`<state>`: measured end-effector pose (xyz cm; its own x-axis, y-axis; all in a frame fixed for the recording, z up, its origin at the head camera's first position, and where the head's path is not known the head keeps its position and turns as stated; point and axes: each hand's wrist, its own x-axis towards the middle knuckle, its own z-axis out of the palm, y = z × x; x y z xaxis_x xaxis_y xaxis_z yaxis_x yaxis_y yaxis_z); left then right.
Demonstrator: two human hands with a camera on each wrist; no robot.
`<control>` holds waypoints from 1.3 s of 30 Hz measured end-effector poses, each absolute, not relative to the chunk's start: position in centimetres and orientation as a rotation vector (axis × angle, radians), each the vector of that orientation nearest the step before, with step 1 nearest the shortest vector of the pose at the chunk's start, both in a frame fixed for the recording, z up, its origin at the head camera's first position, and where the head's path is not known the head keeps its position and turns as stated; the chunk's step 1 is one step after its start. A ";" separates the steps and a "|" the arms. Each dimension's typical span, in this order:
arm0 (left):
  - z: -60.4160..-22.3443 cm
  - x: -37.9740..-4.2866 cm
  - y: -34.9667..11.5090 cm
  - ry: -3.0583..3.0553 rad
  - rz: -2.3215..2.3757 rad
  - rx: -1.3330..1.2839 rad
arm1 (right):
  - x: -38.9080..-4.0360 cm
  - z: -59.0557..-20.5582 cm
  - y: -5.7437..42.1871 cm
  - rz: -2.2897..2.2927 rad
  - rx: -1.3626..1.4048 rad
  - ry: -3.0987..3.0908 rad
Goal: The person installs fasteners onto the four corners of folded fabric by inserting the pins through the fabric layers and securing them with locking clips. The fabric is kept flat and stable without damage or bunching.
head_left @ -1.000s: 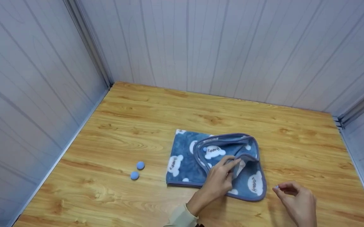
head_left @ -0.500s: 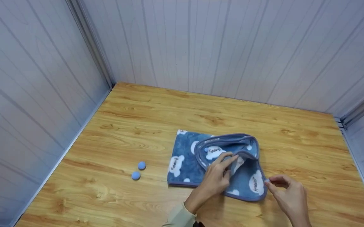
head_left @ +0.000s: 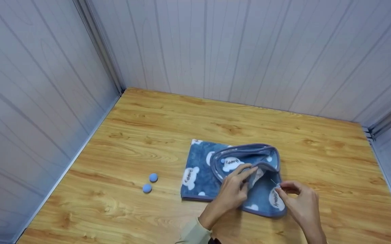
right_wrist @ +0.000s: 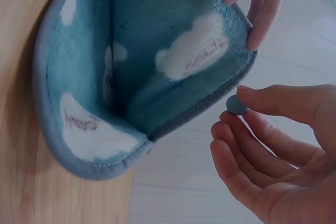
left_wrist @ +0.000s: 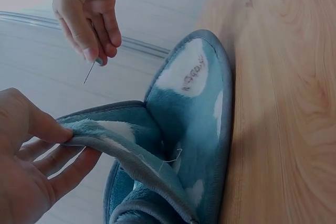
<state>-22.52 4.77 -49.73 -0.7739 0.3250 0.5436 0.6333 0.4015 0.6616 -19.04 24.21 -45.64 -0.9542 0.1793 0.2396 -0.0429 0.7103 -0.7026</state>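
A folded blue fleece blanket (head_left: 207, 173) with grey edging and white "Happy" patches lies on the table. My left hand (head_left: 231, 191) pinches one edge of it, lifting the upper layer into an open fold, as the left wrist view also shows. To the right, my right hand (head_left: 300, 203) pinches a pin between thumb and finger. Its thin needle (left_wrist: 90, 73) sticks out bare in the left wrist view; its round blue head (right_wrist: 237, 105) shows in the right wrist view. The pin is close to the raised fold, apart from the left hand.
Two round blue caps (head_left: 153, 177) lie on the wooden table (head_left: 114, 210) left of the blanket. A small blue dot (head_left: 223, 161) sits on the blanket near a white patch. Pale panel walls (head_left: 195, 51) stand behind and on both sides.
My right hand has moved left with the pin, from beside the blanket to over its right part near the fold. The left hand keeps its pinch on the edge, nearly still.
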 end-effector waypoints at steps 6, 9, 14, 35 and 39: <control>-49.5 -22.5 4.8 -2.353 -1.290 -0.850 | -19.4 -45.6 23.7 1.081 -0.021 -2.606; -49.5 -22.5 4.8 -2.357 -1.276 -0.859 | -19.6 -45.6 23.4 1.093 -0.003 -2.600; -49.5 -22.5 4.8 -2.361 -1.262 -0.862 | -19.9 -45.7 23.0 1.119 -0.022 -2.624; -49.5 -22.5 4.9 -2.406 -1.310 -0.925 | -20.9 -46.0 21.7 1.106 0.069 -2.597; -49.5 -22.5 4.9 -2.402 -1.349 -0.946 | -21.0 -46.1 21.6 1.109 0.090 -2.584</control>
